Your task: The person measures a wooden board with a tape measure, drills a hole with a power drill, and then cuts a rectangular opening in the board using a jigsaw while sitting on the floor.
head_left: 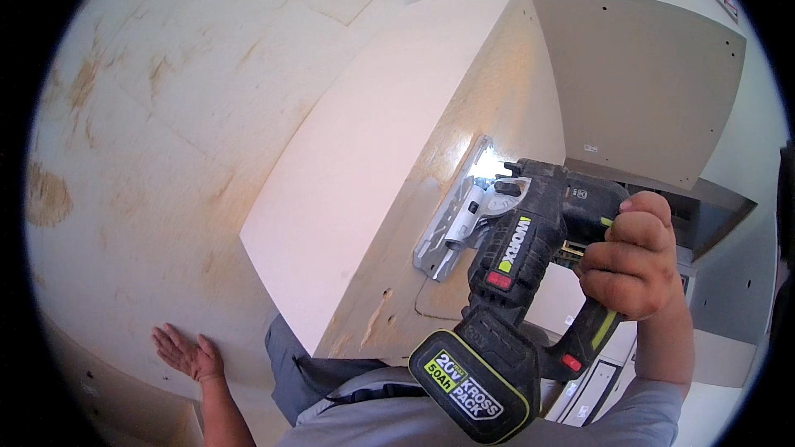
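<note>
My right hand is wrapped round the handle of a black cordless jigsaw with a large battery pack at its lower end. The jigsaw's metal base plate lies against the dusty side face of a white cabinet box. A bright light glows by the blade area; the blade itself is hidden. A thin rounded line shows on that face just below the base plate. At the lower left, my left hand rests with spread fingers against a pale, dust-smeared surface, holding nothing.
Behind the jigsaw stands a grey-beige cabinet panel with small drilled holes. A dark opening lies below it. Brown dust smears mark the broad pale surface on the left. A chipped patch is near the box's lower corner.
</note>
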`<action>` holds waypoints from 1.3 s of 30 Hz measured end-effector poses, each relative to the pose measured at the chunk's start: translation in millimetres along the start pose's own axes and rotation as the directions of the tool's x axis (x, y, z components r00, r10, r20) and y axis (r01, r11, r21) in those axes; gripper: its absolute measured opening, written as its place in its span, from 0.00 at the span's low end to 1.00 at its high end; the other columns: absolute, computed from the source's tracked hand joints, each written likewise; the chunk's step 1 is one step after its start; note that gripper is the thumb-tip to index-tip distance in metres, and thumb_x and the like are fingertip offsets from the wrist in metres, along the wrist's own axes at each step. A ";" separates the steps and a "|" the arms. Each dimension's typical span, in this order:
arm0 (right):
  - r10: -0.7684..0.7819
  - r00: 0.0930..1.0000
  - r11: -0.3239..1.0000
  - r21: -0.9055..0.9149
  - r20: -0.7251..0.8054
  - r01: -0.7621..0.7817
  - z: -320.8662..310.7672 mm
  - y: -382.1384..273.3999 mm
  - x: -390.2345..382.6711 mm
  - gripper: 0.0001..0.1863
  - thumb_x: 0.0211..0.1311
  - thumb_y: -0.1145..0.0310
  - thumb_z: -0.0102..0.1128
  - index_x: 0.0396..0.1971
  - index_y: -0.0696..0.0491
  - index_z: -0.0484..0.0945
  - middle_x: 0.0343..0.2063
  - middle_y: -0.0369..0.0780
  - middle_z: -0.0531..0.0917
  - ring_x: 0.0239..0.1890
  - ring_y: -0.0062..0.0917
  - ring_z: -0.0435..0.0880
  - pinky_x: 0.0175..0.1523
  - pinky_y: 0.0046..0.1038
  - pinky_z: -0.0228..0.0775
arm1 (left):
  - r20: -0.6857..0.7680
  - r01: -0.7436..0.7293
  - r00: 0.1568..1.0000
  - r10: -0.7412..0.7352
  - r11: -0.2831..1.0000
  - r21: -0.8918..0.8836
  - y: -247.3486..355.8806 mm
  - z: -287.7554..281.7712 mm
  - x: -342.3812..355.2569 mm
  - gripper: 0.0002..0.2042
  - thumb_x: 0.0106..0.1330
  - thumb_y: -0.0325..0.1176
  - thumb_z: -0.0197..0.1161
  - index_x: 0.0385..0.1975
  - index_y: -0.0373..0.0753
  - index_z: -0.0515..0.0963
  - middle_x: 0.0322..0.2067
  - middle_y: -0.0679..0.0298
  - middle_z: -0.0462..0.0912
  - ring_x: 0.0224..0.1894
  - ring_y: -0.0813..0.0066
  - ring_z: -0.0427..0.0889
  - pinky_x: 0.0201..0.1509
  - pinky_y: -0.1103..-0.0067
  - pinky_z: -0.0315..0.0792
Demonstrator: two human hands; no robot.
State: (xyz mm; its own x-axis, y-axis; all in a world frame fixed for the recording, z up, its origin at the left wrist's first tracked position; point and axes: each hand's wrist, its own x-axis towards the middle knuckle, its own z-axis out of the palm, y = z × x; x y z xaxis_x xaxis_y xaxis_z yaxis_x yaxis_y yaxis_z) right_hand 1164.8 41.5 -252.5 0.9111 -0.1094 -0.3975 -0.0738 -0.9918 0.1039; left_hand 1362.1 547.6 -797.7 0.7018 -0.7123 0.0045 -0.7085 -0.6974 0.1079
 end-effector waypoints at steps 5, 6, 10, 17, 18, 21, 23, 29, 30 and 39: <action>-0.007 1.000 1.000 0.002 0.012 0.007 -1.8 0.4 0.3 0.10 0.37 0.63 0.68 0.24 0.40 0.79 0.28 0.27 0.83 0.40 0.26 0.75 0.55 0.38 0.70 | -0.027 -0.004 1.000 0.004 1.000 -0.008 -5.1 2.3 -4.2 0.39 0.74 0.57 0.47 0.81 0.43 0.53 0.81 0.52 0.51 0.82 0.48 0.48 0.82 0.51 0.40; -0.011 1.000 1.000 0.001 0.011 0.011 -1.5 0.9 0.6 0.10 0.37 0.63 0.68 0.24 0.40 0.79 0.28 0.27 0.83 0.40 0.26 0.75 0.55 0.38 0.70 | -0.039 -0.009 0.999 0.008 1.000 -0.015 -6.1 1.8 -5.4 0.39 0.74 0.57 0.46 0.81 0.43 0.53 0.81 0.52 0.51 0.82 0.48 0.48 0.82 0.51 0.40; -0.014 1.000 1.000 0.021 0.016 0.014 -1.1 1.9 -1.1 0.10 0.39 0.63 0.69 0.26 0.41 0.79 0.28 0.27 0.83 0.41 0.27 0.75 0.55 0.40 0.70 | -0.026 0.007 1.000 -0.007 1.000 -0.001 -7.8 2.3 -10.7 0.39 0.75 0.59 0.45 0.81 0.44 0.53 0.81 0.52 0.50 0.82 0.49 0.48 0.81 0.50 0.40; -0.019 1.000 1.000 0.016 0.022 0.019 -1.0 1.9 -2.1 0.10 0.39 0.63 0.69 0.26 0.41 0.80 0.29 0.28 0.84 0.42 0.27 0.75 0.54 0.40 0.71 | -0.032 0.015 0.999 -0.015 1.000 0.000 -8.8 0.1 -17.6 0.39 0.76 0.60 0.43 0.81 0.45 0.52 0.81 0.53 0.49 0.82 0.48 0.48 0.81 0.49 0.41; -0.028 1.000 1.000 0.006 0.014 0.028 -1.0 2.1 -0.7 0.10 0.38 0.63 0.68 0.25 0.41 0.80 0.29 0.28 0.84 0.41 0.27 0.76 0.55 0.39 0.72 | -0.030 0.018 0.999 -0.017 1.000 0.005 -9.2 -0.2 -18.2 0.39 0.76 0.60 0.43 0.81 0.45 0.52 0.81 0.53 0.49 0.82 0.48 0.48 0.81 0.49 0.41; -0.047 0.999 0.999 0.009 0.015 0.047 -1.2 3.4 0.3 0.10 0.38 0.63 0.68 0.25 0.41 0.79 0.29 0.28 0.84 0.41 0.27 0.76 0.55 0.38 0.72 | -0.045 0.007 0.999 -0.007 1.000 -0.001 -10.9 0.3 -21.1 0.39 0.75 0.60 0.44 0.81 0.45 0.52 0.81 0.52 0.49 0.82 0.48 0.48 0.81 0.49 0.41; -0.047 0.999 0.999 0.003 0.008 0.047 0.0 3.0 -0.6 0.10 0.38 0.63 0.68 0.24 0.41 0.79 0.29 0.28 0.84 0.41 0.27 0.76 0.54 0.38 0.72 | -0.035 0.007 0.999 -0.007 1.000 -0.006 -11.7 -2.1 -22.4 0.38 0.75 0.59 0.45 0.81 0.45 0.52 0.81 0.52 0.50 0.82 0.48 0.48 0.81 0.49 0.41; -0.043 0.999 0.999 0.002 0.008 0.043 1.2 2.9 -1.1 0.11 0.37 0.63 0.69 0.25 0.41 0.79 0.29 0.28 0.84 0.41 0.27 0.76 0.54 0.39 0.73 | -0.030 0.007 1.000 -0.007 1.000 0.000 -13.7 -3.0 -26.9 0.38 0.74 0.57 0.45 0.81 0.44 0.52 0.81 0.52 0.50 0.82 0.48 0.48 0.81 0.49 0.42; -0.043 0.999 0.999 0.002 0.007 0.043 1.1 2.4 -0.7 0.12 0.36 0.63 0.69 0.26 0.41 0.79 0.29 0.28 0.84 0.41 0.28 0.76 0.54 0.39 0.73 | -0.028 0.009 1.000 -0.009 1.000 0.004 -14.0 -3.5 -27.9 0.38 0.75 0.57 0.45 0.81 0.44 0.53 0.81 0.52 0.50 0.82 0.48 0.48 0.81 0.49 0.42; 0.026 0.999 0.998 0.059 0.020 -0.027 -6.6 -4.4 -0.2 0.13 0.37 0.62 0.70 0.27 0.43 0.79 0.30 0.30 0.85 0.41 0.32 0.77 0.52 0.44 0.74 | -0.021 0.022 1.000 -0.022 1.000 0.009 -17.6 -11.8 -33.4 0.38 0.75 0.55 0.45 0.81 0.44 0.51 0.81 0.53 0.49 0.82 0.49 0.47 0.81 0.51 0.42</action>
State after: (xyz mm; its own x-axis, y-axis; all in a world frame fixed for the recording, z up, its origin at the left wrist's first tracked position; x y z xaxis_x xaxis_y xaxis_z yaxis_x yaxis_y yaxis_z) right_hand 1167.7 46.4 -246.9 0.9006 -0.1360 -0.4128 -0.1220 -0.9907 0.0602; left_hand 1352.0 584.5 -788.0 0.7187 -0.6949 0.0228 -0.6933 -0.7138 0.0991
